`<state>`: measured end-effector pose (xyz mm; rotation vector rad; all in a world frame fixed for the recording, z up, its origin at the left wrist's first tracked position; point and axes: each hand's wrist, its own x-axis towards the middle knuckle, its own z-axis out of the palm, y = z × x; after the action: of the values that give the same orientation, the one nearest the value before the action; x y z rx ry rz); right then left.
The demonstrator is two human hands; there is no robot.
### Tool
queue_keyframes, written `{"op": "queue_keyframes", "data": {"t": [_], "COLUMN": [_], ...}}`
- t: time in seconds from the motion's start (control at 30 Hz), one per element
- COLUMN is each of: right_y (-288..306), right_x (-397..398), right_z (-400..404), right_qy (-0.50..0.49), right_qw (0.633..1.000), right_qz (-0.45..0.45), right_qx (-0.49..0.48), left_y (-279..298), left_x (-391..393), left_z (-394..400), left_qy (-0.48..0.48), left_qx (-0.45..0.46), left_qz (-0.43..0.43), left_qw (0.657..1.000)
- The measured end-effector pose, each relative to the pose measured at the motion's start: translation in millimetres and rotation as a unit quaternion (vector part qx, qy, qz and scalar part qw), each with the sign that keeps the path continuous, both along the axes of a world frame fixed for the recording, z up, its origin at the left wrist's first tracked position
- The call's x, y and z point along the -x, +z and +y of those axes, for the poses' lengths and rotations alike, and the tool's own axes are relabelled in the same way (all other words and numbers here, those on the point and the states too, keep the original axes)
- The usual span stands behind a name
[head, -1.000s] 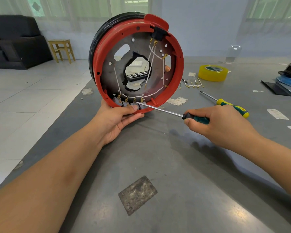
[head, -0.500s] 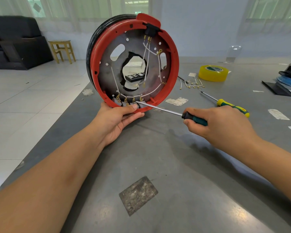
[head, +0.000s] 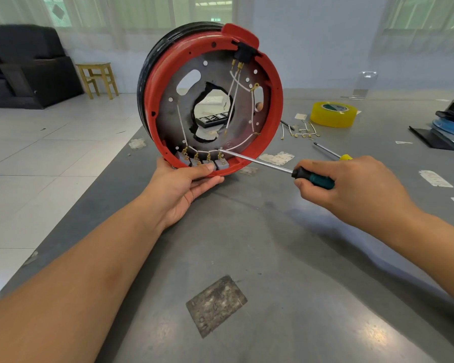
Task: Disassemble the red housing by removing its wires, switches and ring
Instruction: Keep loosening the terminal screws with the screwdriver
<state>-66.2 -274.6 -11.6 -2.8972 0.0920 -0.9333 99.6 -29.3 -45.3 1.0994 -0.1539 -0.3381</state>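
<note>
On table (head: 286, 258) | left hand (head: 184, 184) grip clamped on red housing (head: 275, 113) | right hand (head: 351, 187) grip clamped on screwdriver (head: 260, 162)

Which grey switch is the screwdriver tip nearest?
The rightmost grey switch of the four along the red housing's bottom rim; the screwdriver tip hovers just above its terminal.
</note>
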Motion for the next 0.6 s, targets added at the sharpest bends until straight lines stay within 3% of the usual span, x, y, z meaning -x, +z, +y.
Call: {"op": "queue_keyframes", "data": {"t": [0.6], "right_y": [1], "right_x": [-5], "right_z": [-16], "right_qy": [0.002], "right_qw": [0.985], "right_qz": [0.119], "right_qx": [-0.125], "left_y": [-2], "left_x": [-3], "left_z": [0], "left_qy": [-0.019], "left_qx": [-0.021], "left_qz": [0.006], "left_qw": [1.0]}}
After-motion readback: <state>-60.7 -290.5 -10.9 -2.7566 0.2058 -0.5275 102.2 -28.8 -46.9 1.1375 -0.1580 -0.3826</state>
